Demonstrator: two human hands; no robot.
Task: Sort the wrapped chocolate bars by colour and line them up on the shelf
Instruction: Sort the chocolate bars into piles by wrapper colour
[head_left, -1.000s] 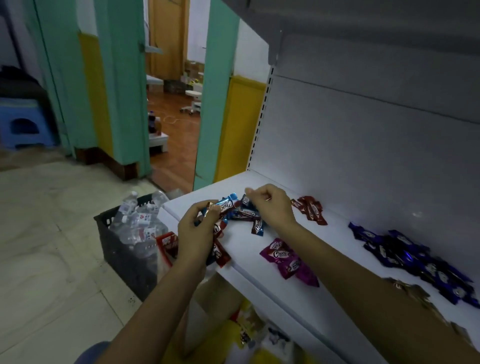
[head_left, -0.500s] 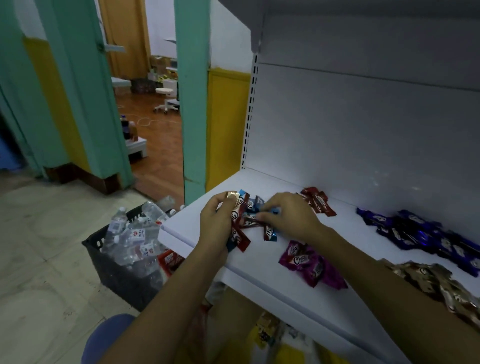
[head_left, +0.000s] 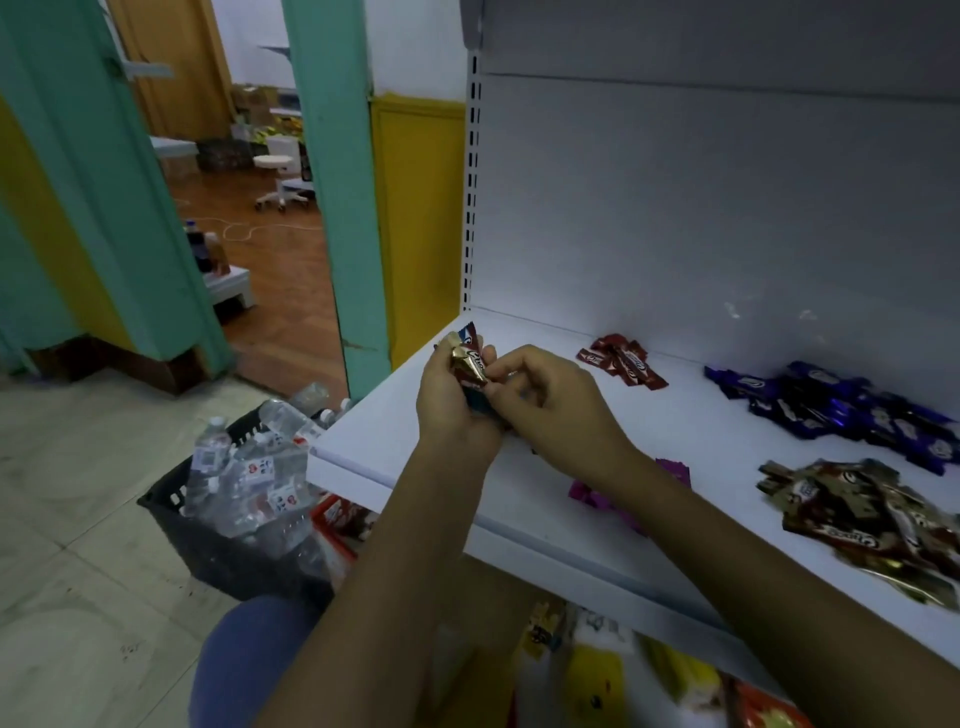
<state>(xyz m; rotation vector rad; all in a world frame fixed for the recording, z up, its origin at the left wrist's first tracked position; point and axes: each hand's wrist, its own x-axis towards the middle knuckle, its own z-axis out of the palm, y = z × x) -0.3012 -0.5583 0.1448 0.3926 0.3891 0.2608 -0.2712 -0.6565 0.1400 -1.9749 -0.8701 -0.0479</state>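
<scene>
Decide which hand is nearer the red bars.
Right. The right hand lies just left of the red bars; the left hand, gripping mixed bars, is beyond it, farther left.

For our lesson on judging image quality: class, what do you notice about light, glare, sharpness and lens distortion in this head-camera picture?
Head view: dim, darker toward the corners; small glare spots on the white back panel; the green door frames lean from the wide lens; packets below the shelf are blurred.
</scene>
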